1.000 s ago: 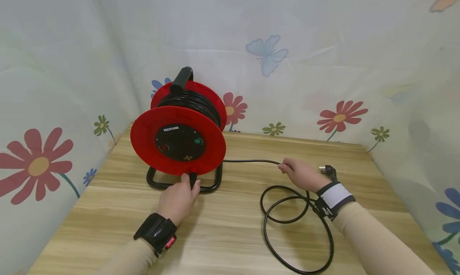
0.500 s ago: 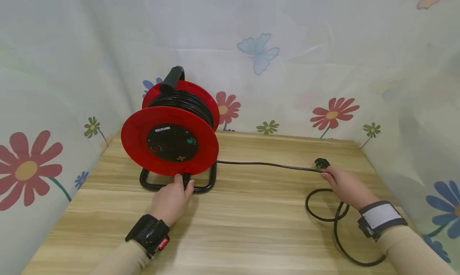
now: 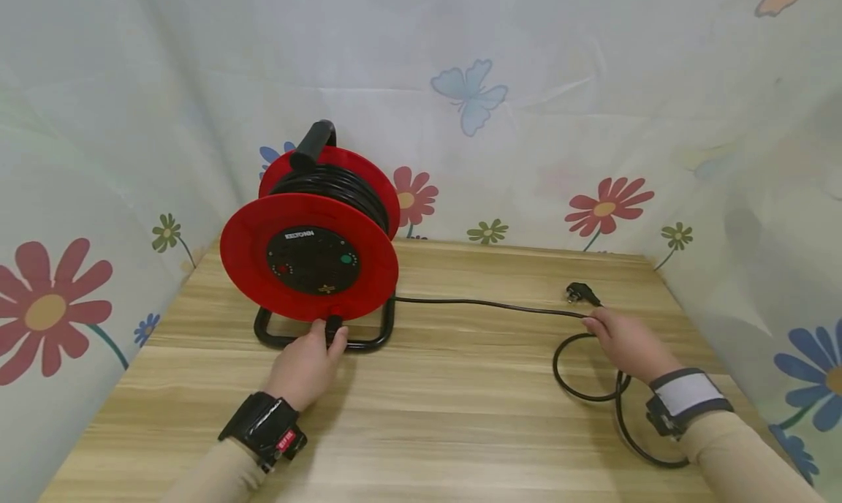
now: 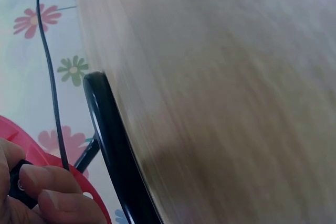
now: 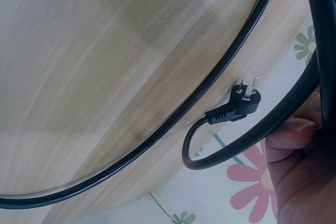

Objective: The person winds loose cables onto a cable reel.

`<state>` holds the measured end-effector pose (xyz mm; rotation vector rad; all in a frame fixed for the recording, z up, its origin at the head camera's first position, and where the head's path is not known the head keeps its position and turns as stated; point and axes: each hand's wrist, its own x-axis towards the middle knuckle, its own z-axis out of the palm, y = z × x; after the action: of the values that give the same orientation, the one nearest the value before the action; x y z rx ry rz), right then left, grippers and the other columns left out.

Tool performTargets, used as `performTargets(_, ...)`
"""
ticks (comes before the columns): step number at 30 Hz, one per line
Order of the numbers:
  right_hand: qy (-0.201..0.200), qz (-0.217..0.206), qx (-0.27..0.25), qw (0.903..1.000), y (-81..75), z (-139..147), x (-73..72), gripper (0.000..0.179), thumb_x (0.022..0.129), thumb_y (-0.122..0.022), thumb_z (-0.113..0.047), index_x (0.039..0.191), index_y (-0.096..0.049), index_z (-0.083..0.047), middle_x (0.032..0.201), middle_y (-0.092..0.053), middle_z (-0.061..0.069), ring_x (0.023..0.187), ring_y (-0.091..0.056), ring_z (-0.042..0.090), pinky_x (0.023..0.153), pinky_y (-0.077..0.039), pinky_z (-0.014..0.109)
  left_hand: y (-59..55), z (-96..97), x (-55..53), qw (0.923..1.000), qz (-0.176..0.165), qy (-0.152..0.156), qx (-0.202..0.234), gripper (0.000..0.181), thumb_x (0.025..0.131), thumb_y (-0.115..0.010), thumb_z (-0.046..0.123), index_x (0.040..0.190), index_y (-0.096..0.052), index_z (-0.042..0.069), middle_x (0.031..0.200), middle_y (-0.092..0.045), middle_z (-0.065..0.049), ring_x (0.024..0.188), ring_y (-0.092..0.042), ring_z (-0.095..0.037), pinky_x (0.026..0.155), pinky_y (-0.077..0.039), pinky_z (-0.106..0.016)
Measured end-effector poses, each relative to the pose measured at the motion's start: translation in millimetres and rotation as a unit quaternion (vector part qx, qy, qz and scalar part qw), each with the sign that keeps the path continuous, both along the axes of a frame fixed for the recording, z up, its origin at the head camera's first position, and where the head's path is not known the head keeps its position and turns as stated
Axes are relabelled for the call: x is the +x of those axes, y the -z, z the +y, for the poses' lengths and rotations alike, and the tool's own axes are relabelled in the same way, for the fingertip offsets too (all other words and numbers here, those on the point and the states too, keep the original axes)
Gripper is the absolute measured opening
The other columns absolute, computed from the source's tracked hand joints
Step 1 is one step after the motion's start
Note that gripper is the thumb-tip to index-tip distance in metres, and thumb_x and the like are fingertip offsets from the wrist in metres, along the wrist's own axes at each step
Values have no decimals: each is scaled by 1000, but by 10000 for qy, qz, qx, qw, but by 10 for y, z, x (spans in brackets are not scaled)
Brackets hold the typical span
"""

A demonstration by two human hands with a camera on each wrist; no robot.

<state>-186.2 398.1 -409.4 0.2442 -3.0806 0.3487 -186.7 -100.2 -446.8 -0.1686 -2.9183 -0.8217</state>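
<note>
A red cable reel (image 3: pixel 314 260) with black cable wound on it stands on the table at left in the head view. My left hand (image 3: pixel 305 368) grips the black crank knob (image 3: pixel 333 327) low on its front disc; the left wrist view shows fingers curled round the knob (image 4: pixel 20 182). From the reel a black cable (image 3: pixel 487 303) runs right to my right hand (image 3: pixel 631 342), which holds it between thumb and fingers. Just behind that hand lies the plug (image 3: pixel 580 292), its metal pins showing in the right wrist view (image 5: pixel 245 100). Cable loops (image 3: pixel 558 375) lie below the hand.
The reel rests on a black tube stand (image 3: pixel 368 344) and has a black carrying handle (image 3: pixel 312 146) on top. Flower-printed sheeting (image 3: pixel 526 145) borders the wooden table (image 3: pixel 454 415) at the back and both sides.
My right hand has moved right, with a longer stretch of cable between it and the reel. The cable loops have shifted right too. My left hand stays on the crank knob.
</note>
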Motion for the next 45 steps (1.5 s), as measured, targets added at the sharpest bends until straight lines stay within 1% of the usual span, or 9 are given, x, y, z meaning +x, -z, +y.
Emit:
performTargets(3, -21, -13, -27, 10000, 17, -26, -13, 29, 102, -42, -25, 98, -59, -1, 78, -60, 10, 65, -49, 20, 57, -39, 38, 13, -41, -8, 10000, -61, 27, 56, 46, 98, -40, 45, 94, -54, 2, 76, -66, -19, 72, -64, -34, 61, -50, -52)
performTargets(11, -52, -1, -55, 10000, 59, -117, -33, 34, 103, -38, -33, 98, -57, -6, 67, -48, 4, 59, -45, 17, 54, -38, 35, 34, -149, -13, 9999, -101, -11, 112, 47, 98, -41, 44, 101, -56, 0, 87, -69, -23, 80, -64, -37, 68, -50, -54)
performTargets(21, -166, -48, -135, 9998, 45, -261, -73, 32, 102, -42, -30, 93, -59, -4, 69, -49, 3, 59, -44, 16, 55, -38, 35, 7, -299, -1, 9997, -199, -25, 144, 47, 99, -40, 46, 102, -56, 2, 80, -64, -15, 69, -60, -28, 62, -48, -48)
performTargets(27, -330, 12, -90, 9994, 76, -342, -123, 30, 102, -44, -28, 90, -60, -4, 70, -51, 2, 63, -45, 17, 59, -39, 37, 0, -393, -10, 9990, -119, -43, 417, 46, 100, -39, 45, 97, -55, 1, 77, -62, -15, 71, -59, -30, 64, -48, -49)
performTargets(31, -377, 105, -83, 9992, 120, -379, -154, 27, 101, -46, -25, 87, -59, -6, 68, -50, 2, 62, -44, 16, 58, -38, 36, 17, -438, -26, 9971, -221, -57, 721, 47, 101, -35, 46, 92, -54, 4, 72, -54, -12, 71, -53, -28, 64, -43, -41)
performTargets(34, -431, 223, -45, 9988, 145, -408, -172, 26, 101, -47, -25, 85, -58, -8, 66, -48, 1, 60, -43, 15, 56, -38, 34, 9, -459, -26, 9929, -384, -129, 1118, 48, 101, -34, 46, 86, -52, 5, 67, -45, -8, 66, -47, -26, 58, -38, -36)
performTargets(38, -483, 294, -39, 9984, 158, -454, -184, 25, 100, -47, -25, 84, -57, -8, 64, -46, 0, 57, -42, 14, 54, -36, 32, 14, -481, -37, 9829, -529, -329, 1734, 50, 100, -35, 47, 85, -54, 3, 63, -47, -6, 56, -44, -22, 50, -35, -32)
performTargets(41, -517, 251, -60, 9983, 153, -509, -191, 26, 101, -47, -26, 86, -58, -8, 64, -47, 0, 56, -41, 13, 53, -35, 31, 29, -508, -45, 9717, -675, -454, 2217, 53, 100, -34, 48, 92, -57, 1, 64, -51, -5, 53, -43, -19, 49, -34, -31)
performTargets(45, -569, 190, -81, 9982, 131, -598, -218, 26, 101, -46, -26, 89, -60, -7, 65, -49, 0, 56, -42, 13, 53, -36, 31, 25, -547, -48, 9545, -816, -532, 2817, 57, 100, -32, 49, 97, -56, -3, 59, -45, 1, 51, -39, -16, 48, -32, -28)
